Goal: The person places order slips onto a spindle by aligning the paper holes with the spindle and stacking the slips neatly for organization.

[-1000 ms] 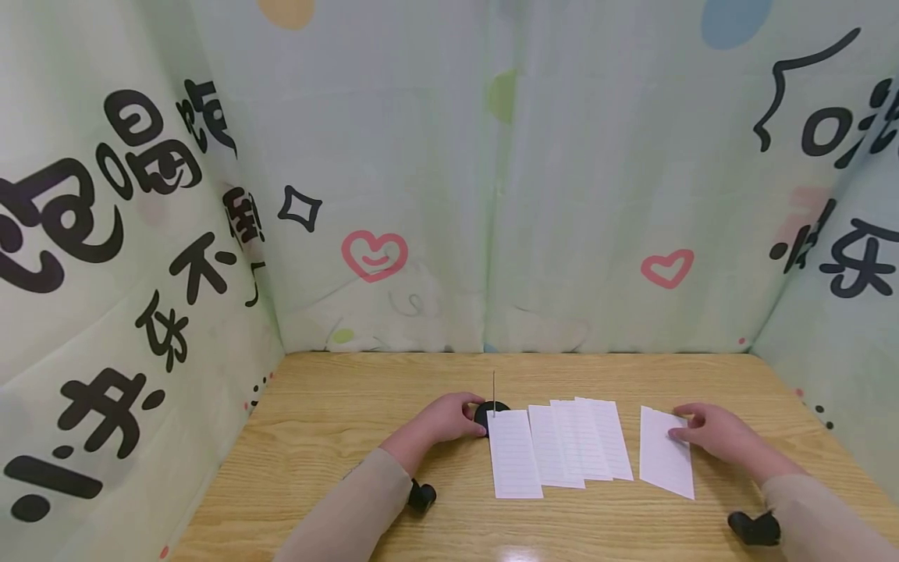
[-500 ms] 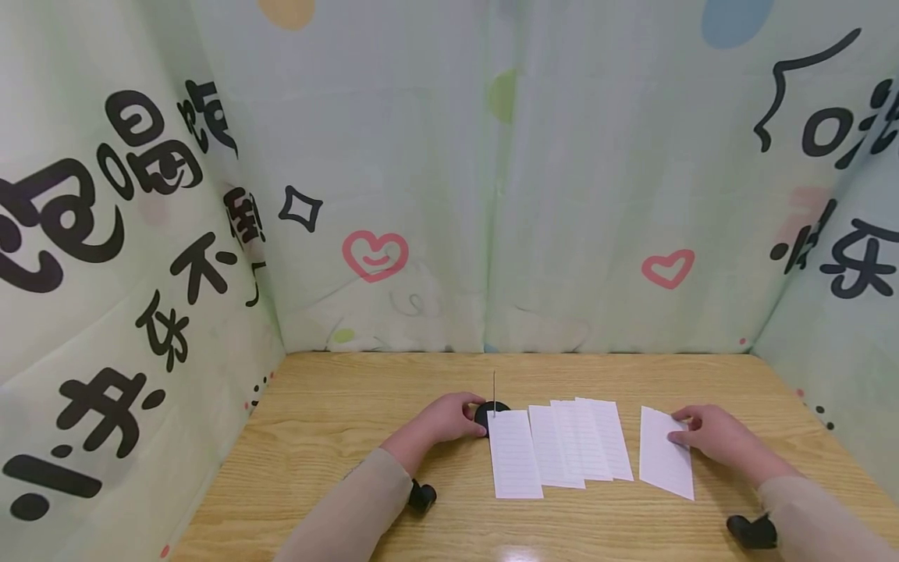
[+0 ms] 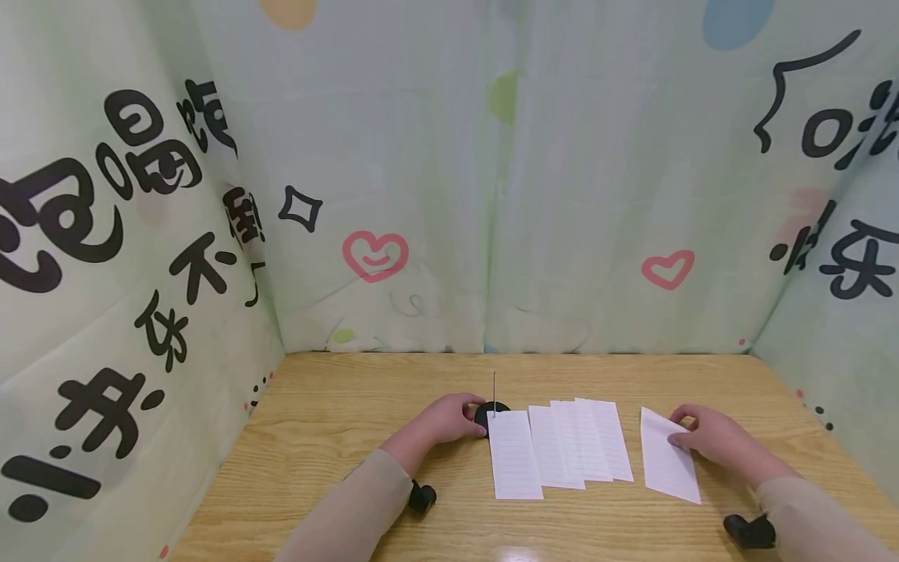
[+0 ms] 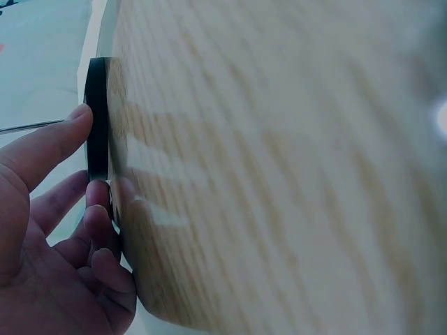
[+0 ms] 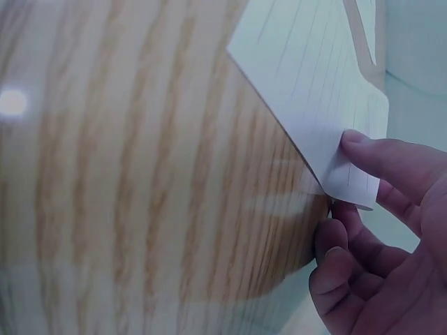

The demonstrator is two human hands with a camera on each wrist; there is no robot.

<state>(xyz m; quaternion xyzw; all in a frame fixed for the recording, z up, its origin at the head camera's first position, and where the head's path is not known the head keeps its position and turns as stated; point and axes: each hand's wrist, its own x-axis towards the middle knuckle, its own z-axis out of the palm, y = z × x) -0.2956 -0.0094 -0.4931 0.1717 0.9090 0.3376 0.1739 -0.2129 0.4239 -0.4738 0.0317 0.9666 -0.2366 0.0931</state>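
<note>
My left hand [image 3: 449, 417] grips the rim of the round black base of a paper spike [image 3: 481, 418], its thin metal rod standing upright. In the left wrist view the thumb lies on top of the black base [image 4: 98, 122], with fingers at its edge. A lined paper slip [image 3: 516, 460] overlaps the base; the rod meets its top left corner, apparently passing through. My right hand [image 3: 712, 439] pinches another paper slip [image 3: 667, 460] by its upper right side. In the right wrist view the thumb presses this lined slip [image 5: 307, 91], its corner lifted and bent.
Several lined slips [image 3: 590, 445] lie overlapping between the hands. The wooden table [image 3: 337, 406] ends at a printed curtain [image 3: 435, 156] behind, with more curtain on both sides. A small black device [image 3: 751, 532] is worn at the right wrist, another [image 3: 421, 497] at the left.
The slip under my right hand has turned slightly, its lower edge shifting a little right and nearer. The right hand has moved slightly left. My left hand and the spike stay put.
</note>
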